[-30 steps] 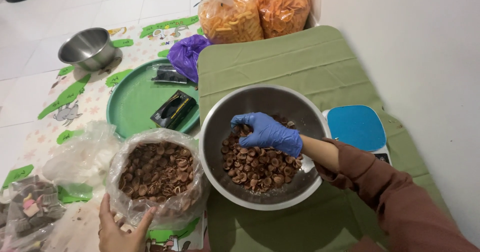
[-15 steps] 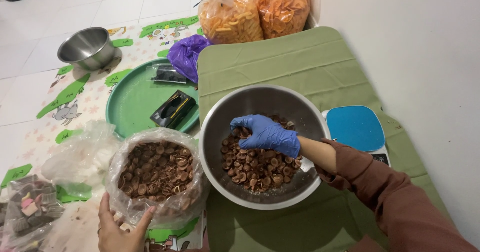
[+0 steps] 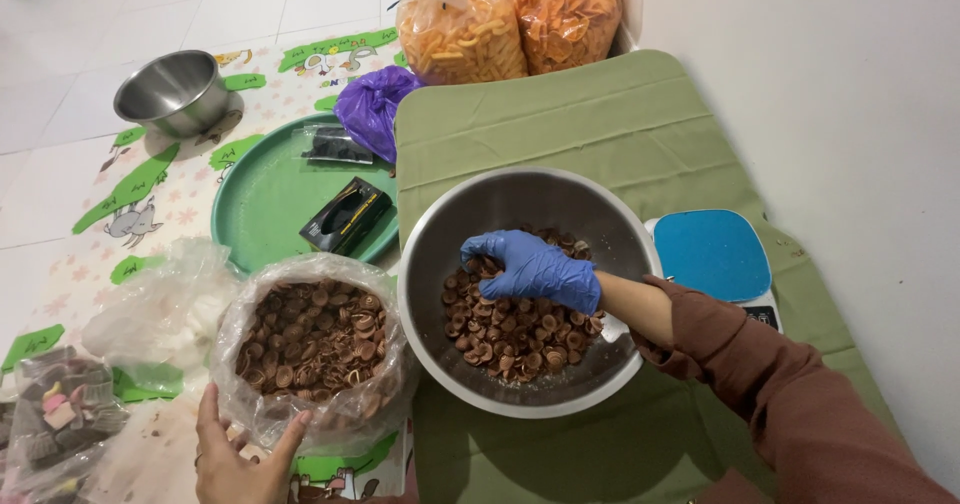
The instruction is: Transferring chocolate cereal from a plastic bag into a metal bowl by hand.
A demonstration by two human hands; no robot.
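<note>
A large steel bowl (image 3: 440, 254) sits on a green cloth and holds brown shell-shaped snacks (image 3: 520, 334). My right hand (image 3: 535, 267), in a blue glove, reaches into the bowl with its fingers curled down among the snacks at the bowl's left side. Whether it grips any cannot be seen. To the bowl's left stands an open clear plastic bag (image 3: 310, 339) full of the same brown snacks. My bare left hand (image 3: 235, 454) rests against the bag's near side, holding the plastic.
A blue-topped kitchen scale (image 3: 715, 254) lies right of the bowl. A green round tray (image 3: 265, 199) carries a black box and small packet. Beyond are a purple bag (image 3: 372, 107), two bags of orange snacks (image 3: 460, 29), a small steel bowl (image 3: 172, 89), and crumpled plastic bags (image 3: 160, 309).
My gloved right hand has stayed in the bowl, shifting only slightly among the snacks. My left hand keeps its place at the bag.
</note>
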